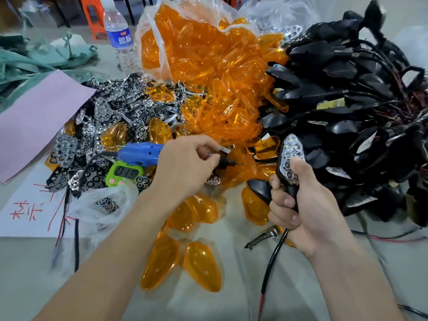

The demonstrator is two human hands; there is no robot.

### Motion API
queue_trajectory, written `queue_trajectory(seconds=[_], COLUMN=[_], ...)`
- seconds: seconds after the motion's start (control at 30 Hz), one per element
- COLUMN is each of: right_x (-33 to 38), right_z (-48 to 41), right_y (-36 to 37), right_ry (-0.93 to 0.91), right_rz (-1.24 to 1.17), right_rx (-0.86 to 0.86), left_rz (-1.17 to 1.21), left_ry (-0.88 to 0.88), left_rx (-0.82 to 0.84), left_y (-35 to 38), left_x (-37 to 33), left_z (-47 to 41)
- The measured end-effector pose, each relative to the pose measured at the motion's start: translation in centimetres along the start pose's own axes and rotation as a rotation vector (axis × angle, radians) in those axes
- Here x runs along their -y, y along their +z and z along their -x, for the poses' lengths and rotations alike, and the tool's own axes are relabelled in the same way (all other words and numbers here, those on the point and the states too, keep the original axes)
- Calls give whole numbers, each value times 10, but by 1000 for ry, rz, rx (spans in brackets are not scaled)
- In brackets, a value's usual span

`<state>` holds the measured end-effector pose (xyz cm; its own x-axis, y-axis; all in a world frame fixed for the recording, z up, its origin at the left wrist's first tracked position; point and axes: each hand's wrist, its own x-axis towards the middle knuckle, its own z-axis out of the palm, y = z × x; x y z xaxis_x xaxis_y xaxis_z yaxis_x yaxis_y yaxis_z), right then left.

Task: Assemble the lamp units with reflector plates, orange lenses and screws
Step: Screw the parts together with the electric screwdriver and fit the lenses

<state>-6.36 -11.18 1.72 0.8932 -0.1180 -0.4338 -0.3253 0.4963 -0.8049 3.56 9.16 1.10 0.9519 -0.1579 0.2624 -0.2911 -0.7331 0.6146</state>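
Two grips over littered table (pixel 27 262): left fingers (pixel 203 144) clamp screwdriver (pixel 139 152), right fingers (pixel 284 200) lamp unit (pixel 292 149).

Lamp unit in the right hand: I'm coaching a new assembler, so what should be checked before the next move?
1. Lamp unit gripped in the right hand: ok.
2. Reflector plate seated in the unit: ok.
3. Lens fitted over the plate: not ok; the loose orange lenses are on the table.
4. Screwdriver held in the left hand: ok.
5. Screw loaded on the bit: cannot tell.
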Motion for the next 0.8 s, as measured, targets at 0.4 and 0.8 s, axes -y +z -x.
queue_trajectory(seconds=[0.4,0.8], right_x=[-20,-26], right_z=[-12,-9], right_y=[23,40], right_ry=[43,148], right_rz=[63,105], right_rx=[61,91], left_rz=[-439,817], left_ry=[61,-15], left_rx=[427,753], left_y=[11,-72], left_x=[-7,-6], left_z=[-64,-33])
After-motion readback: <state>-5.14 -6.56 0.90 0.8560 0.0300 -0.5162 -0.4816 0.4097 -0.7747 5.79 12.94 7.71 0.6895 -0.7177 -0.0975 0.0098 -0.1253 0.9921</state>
